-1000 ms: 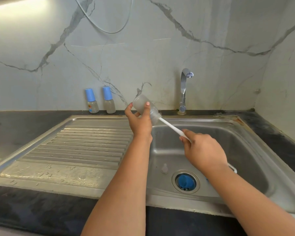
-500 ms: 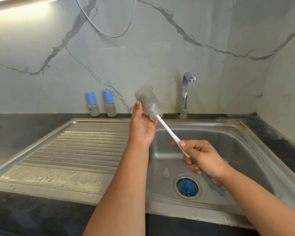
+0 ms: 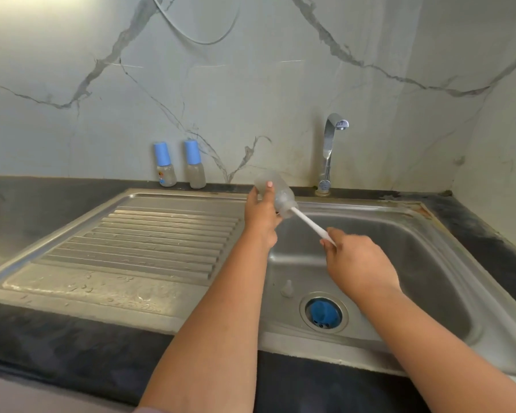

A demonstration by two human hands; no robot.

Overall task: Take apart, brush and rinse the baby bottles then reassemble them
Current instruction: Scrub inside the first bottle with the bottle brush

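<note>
My left hand grips a clear open bottle body, tilted with its mouth toward the lower right, over the sink's left rim. A white bottle brush goes into that mouth; its head is hidden inside the bottle. My right hand grips the brush handle above the basin. A clear teat lies on the basin floor left of the drain. A blue bottle part sits in the drain. Two assembled bottles with blue caps stand against the back wall.
The steel sink basin lies to the right, its ribbed drainboard to the left, wet near the front. A chrome tap stands behind the basin, not running. Dark countertop frames the sink.
Both hands dropped lower with the bottle and brush. My right hand pushed the brush back in toward the bottle after pulling it out half a second ago.
</note>
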